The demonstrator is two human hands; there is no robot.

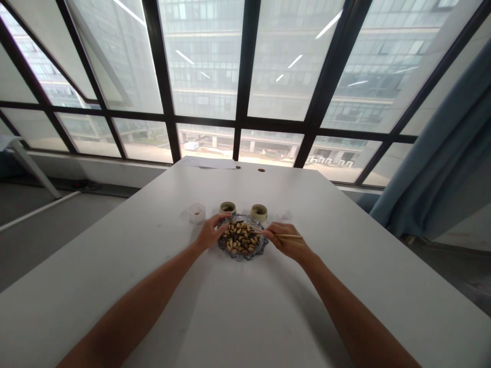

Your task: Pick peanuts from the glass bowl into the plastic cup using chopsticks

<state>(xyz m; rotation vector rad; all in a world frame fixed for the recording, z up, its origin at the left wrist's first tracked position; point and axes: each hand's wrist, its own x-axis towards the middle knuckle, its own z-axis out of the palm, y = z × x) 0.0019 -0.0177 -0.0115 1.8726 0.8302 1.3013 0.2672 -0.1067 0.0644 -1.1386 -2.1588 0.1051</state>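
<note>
A clear glass bowl with a scalloped rim [264,248] stands on the white table, filled with tan nuts [241,238], apparently pistachios, mixed with dark seeds. Around the bowl's left rim, my left hand [210,232] is closed, thumb toward the inside. My right hand [286,239] grips a pair of wooden chopsticks [290,236] at the bowl's right side. Their tips reach in over the nuts; whether they pinch one is too small to tell. Just behind the bowl sit two olive-green cups, the left one [227,207] with dark bits inside and the right one [259,212].
A small clear plastic container [197,214] stands left of the cups, with a little something reddish in it. Another clear container [284,215] is at the right. Papers [209,163] lie at the table's far edge, before the windows. A blue curtain [433,138] hangs at right.
</note>
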